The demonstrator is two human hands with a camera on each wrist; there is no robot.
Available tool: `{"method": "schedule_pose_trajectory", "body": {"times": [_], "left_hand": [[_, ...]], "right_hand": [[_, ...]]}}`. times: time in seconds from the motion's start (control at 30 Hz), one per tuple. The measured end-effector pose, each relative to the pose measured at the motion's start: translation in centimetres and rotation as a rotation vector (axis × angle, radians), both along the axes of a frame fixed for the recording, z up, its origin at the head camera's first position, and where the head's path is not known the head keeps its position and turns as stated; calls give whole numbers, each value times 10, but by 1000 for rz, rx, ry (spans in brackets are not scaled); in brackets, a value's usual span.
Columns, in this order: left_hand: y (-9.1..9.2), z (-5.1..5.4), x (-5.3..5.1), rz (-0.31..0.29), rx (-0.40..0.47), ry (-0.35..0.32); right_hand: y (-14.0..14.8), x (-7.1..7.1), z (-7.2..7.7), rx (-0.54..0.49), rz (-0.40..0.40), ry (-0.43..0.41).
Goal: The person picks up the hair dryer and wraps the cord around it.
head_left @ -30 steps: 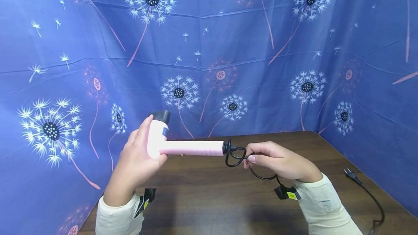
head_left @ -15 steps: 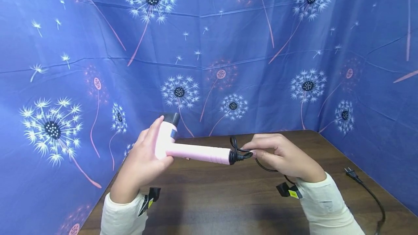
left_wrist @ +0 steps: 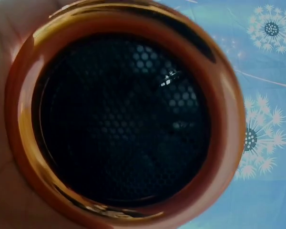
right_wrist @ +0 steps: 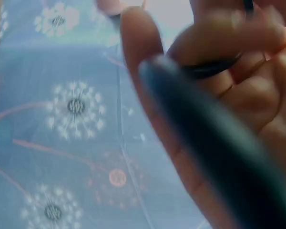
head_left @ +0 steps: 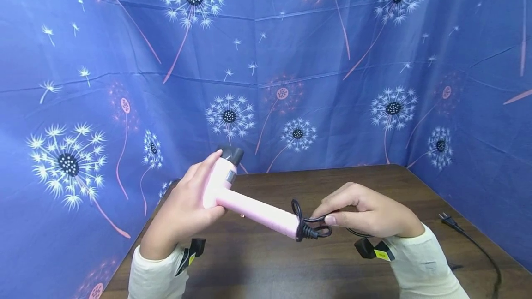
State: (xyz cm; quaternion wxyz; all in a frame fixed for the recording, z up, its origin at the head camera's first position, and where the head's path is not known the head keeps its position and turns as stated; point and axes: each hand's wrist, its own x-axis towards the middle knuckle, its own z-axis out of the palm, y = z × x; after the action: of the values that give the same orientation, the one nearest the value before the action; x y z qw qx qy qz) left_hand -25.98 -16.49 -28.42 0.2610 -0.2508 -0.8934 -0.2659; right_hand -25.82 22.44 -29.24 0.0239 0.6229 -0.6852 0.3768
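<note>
A pale pink hair dryer [head_left: 259, 211] with a black nozzle [head_left: 232, 155] is held above the table, its handle slanting down to the right. My left hand [head_left: 183, 211] grips the dryer's head from the left. In the left wrist view the round rear grille [left_wrist: 124, 119] fills the picture inside a shiny copper-coloured rim. Black cord [head_left: 296, 209] loops around the handle's end. My right hand [head_left: 370, 209] pinches the cord between thumb and fingers, just right of the handle. In the right wrist view a blurred stretch of cord [right_wrist: 214, 143] crosses close before the palm.
A brown wooden table [head_left: 270, 271] lies beneath both hands. Near its right edge rests the cord's two-pin plug [head_left: 448, 219], with black cord trailing toward the front. A blue curtain [head_left: 266, 50] with dandelion prints surrounds the back and sides.
The hair dryer has moved right and its handle has tipped downward from nearly level. My right hand, still pinching the cord, has shifted slightly right; the loop now hangs at the handle's end.
</note>
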Motion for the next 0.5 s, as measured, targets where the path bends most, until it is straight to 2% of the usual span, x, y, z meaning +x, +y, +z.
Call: {"method": "schedule_pose_trajectory", "body": {"times": [0.07,0.2,0.37,0.5], "left_hand": [[2,0,1,0,7,13],[8,0,2,12,33,38],[12,1,4,12,40,65],[13,1,5,-6,43,85]], "right_hand": [[-5,4,1,0,-25,27],[-16,11,2,8,-158,89],[-25,13,1,-37,-289,159],[-28,13,0,-85,-426,149]]}}
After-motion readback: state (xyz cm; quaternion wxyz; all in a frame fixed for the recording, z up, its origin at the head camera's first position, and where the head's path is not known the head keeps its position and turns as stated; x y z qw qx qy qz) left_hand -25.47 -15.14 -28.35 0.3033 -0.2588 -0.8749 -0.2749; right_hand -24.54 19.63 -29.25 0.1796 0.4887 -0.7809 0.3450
